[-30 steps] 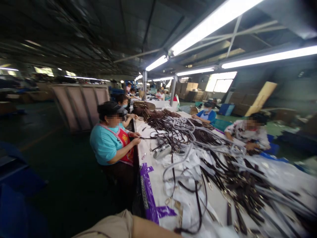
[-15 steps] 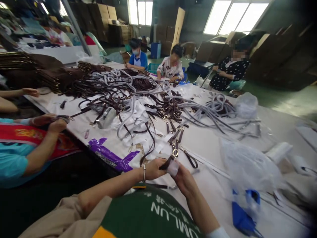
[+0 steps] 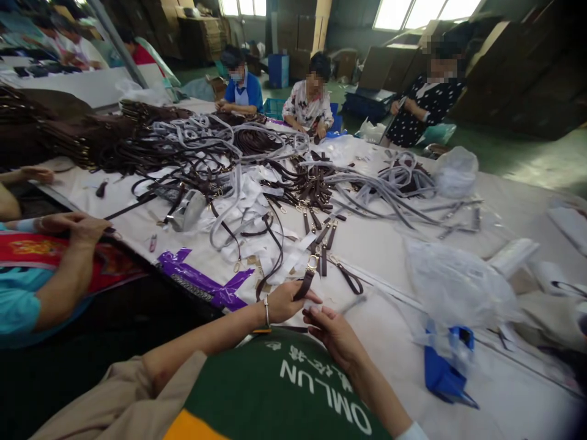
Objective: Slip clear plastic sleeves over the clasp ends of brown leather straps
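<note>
My left hand (image 3: 285, 302) is closed around a short dark brown leather strap (image 3: 302, 286) with a gold-coloured clasp (image 3: 312, 263) at its upper end. Close against it, the thumb and fingers of my right hand (image 3: 334, 333) pinch a small whitish piece (image 3: 314, 304), partly hidden by the fingers. More short brown straps (image 3: 323, 260) with metal fittings lie on the table just beyond my hands. A looped brown strap (image 3: 349, 278) rests to their right.
Brown and grey straps (image 3: 257, 143) heap across the table (image 3: 380, 244). Purple tape (image 3: 202, 281) runs along the left edge. Clear plastic bags (image 3: 458, 281) and a blue item (image 3: 444, 373) lie right. A co-worker's hands (image 3: 77, 226) work at left; other people stand or sit opposite.
The strap in my left hand has tilted more upright. My right hand has shifted slightly down, and the whitish piece shows less between the fingers. The view has dipped a little.
</note>
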`<state>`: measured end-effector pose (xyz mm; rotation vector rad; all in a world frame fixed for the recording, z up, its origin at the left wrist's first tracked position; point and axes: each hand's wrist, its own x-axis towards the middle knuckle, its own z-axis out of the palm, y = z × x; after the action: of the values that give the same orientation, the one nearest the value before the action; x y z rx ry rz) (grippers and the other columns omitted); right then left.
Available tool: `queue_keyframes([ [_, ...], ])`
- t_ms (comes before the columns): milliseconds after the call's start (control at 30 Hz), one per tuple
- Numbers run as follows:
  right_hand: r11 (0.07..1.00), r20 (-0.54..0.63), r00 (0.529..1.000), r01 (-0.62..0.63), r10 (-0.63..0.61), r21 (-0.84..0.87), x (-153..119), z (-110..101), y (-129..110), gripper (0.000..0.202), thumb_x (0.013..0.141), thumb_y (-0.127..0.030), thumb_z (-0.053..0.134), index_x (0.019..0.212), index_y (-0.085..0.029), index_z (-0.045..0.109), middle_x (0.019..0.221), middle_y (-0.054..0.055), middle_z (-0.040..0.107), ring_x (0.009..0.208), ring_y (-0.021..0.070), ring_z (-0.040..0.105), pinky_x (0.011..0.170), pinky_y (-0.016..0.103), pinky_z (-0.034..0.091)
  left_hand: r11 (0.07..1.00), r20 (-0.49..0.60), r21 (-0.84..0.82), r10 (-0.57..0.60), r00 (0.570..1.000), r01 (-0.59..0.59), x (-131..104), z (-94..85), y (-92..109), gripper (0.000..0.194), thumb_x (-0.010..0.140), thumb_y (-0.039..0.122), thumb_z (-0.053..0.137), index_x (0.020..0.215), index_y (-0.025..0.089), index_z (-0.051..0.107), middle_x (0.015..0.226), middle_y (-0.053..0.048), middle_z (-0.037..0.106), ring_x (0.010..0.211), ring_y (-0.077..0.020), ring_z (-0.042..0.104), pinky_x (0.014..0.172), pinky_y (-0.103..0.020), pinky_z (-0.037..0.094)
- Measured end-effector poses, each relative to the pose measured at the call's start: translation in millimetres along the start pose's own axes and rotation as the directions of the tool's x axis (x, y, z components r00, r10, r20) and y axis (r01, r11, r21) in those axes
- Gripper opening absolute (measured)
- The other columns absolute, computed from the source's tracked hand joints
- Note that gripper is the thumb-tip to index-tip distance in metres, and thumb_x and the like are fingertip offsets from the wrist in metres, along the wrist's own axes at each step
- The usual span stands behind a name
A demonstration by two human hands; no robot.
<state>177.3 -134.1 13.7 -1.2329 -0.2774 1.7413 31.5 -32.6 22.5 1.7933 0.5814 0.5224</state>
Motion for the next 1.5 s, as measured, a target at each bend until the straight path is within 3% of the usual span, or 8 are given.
queue_keyframes([
  [167, 0.953, -0.105, 0.965, 0.213, -0.240, -0.216, 12.8, -7.6, -5.5, 0.027, 0.068, -0.041, 0.073, 0.079, -0.017, 0.070, 0.074, 0.001, 0.065, 0.068, 0.0124, 0.054, 0.065, 0.023, 0.042, 0.890, -0.060, -0.377, -0.299, 0.953, 0.255, 6.5, 0.1, -2.6, 0.048, 0.085, 0.035, 0.053, 0.128, 0.015, 0.051, 0.087, -0.005, 0.058, 0.057, -0.0048, 0.044, 0.049, -0.016, 0.035],
  [300, 0.904, -0.025, 0.963, 0.242, -0.268, -0.352, 13.8, -4.4, -10.0, 0.027, 0.068, -0.043, 0.072, 0.073, -0.017, 0.069, 0.068, 0.000, 0.064, 0.067, 0.0143, 0.054, 0.067, 0.026, 0.042, 0.773, -0.025, -0.538, -0.412, 0.911, 0.335, 15.5, 0.0, -7.0, 0.060, 0.076, 0.041, 0.064, 0.127, 0.013, 0.050, 0.075, 0.001, 0.050, 0.046, -0.0008, 0.030, 0.040, -0.015, 0.020],
  [467, 0.995, 0.013, 0.998, 0.067, -0.066, -0.078, 17.2, -3.0, -16.0, 0.037, 0.073, -0.051, 0.065, 0.093, -0.019, 0.069, 0.095, 0.006, 0.067, 0.085, 0.0176, 0.059, 0.071, 0.027, 0.047, 0.878, -0.064, -0.342, -0.377, 0.924, 0.335, 24.0, 0.5, -7.5, 0.042, 0.073, 0.026, 0.064, 0.113, 0.011, 0.061, 0.075, 0.000, 0.054, 0.059, -0.0065, 0.047, 0.054, -0.018, 0.036],
  [633, 0.993, -0.112, 0.991, 0.081, -0.071, 0.086, 27.3, -14.6, -18.3, 0.022, 0.065, -0.034, 0.077, 0.069, -0.017, 0.065, 0.063, -0.002, 0.061, 0.059, 0.0087, 0.052, 0.056, 0.018, 0.044, 0.957, -0.058, -0.091, -0.283, 0.957, 0.277, 25.4, -3.9, -2.4, 0.046, 0.082, 0.040, 0.058, 0.118, 0.012, 0.055, 0.079, -0.001, 0.056, 0.070, -0.0108, 0.051, 0.067, -0.022, 0.041],
  [767, 0.938, -0.244, 0.963, 0.186, -0.114, 0.292, 32.4, -21.0, -21.2, 0.021, 0.064, -0.030, 0.078, 0.072, -0.019, 0.063, 0.064, -0.004, 0.061, 0.057, 0.0088, 0.053, 0.055, 0.020, 0.048, 0.965, 0.002, 0.031, -0.260, 0.966, 0.259, 20.7, -5.8, 7.4, 0.049, 0.092, 0.048, 0.035, 0.120, 0.010, 0.050, 0.066, 0.000, 0.055, 0.062, -0.0109, 0.050, 0.065, -0.022, 0.039],
  [933, 0.863, -0.325, 0.941, 0.240, -0.094, 0.444, 37.5, -23.9, -22.0, 0.019, 0.068, -0.029, 0.077, 0.072, -0.020, 0.060, 0.060, -0.006, 0.060, 0.056, 0.0078, 0.055, 0.053, 0.019, 0.049, 0.967, 0.079, -0.065, -0.243, 0.967, 0.248, 10.4, 2.1, 14.5, 0.046, 0.095, 0.045, 0.030, 0.120, 0.012, 0.051, 0.056, 0.004, 0.048, 0.051, -0.0080, 0.041, 0.055, -0.019, 0.035],
  [1167, 0.850, -0.328, 0.941, 0.237, -0.081, 0.471, 35.7, -17.5, -16.0, 0.022, 0.067, -0.031, 0.077, 0.076, -0.019, 0.061, 0.063, -0.004, 0.063, 0.054, 0.0072, 0.056, 0.051, 0.018, 0.050, 0.924, -0.010, -0.189, -0.341, 0.940, 0.333, 11.8, 12.6, 13.3, 0.048, 0.088, 0.050, 0.045, 0.108, 0.009, 0.058, 0.053, 0.005, 0.043, 0.048, -0.0068, 0.038, 0.048, -0.018, 0.030],
  [1500, 0.736, -0.322, 0.947, 0.219, -0.001, 0.641, 36.2, -27.1, -15.4, 0.016, 0.074, -0.029, 0.072, 0.074, -0.020, 0.059, 0.063, -0.004, 0.063, 0.055, 0.0070, 0.058, 0.053, 0.017, 0.052, 0.976, 0.274, -0.011, -0.207, 0.939, 0.218, -5.9, -3.8, 33.4, 0.046, 0.091, 0.047, 0.039, 0.106, 0.010, 0.062, 0.056, 0.002, 0.046, 0.050, -0.0065, 0.040, 0.049, -0.016, 0.031],
])
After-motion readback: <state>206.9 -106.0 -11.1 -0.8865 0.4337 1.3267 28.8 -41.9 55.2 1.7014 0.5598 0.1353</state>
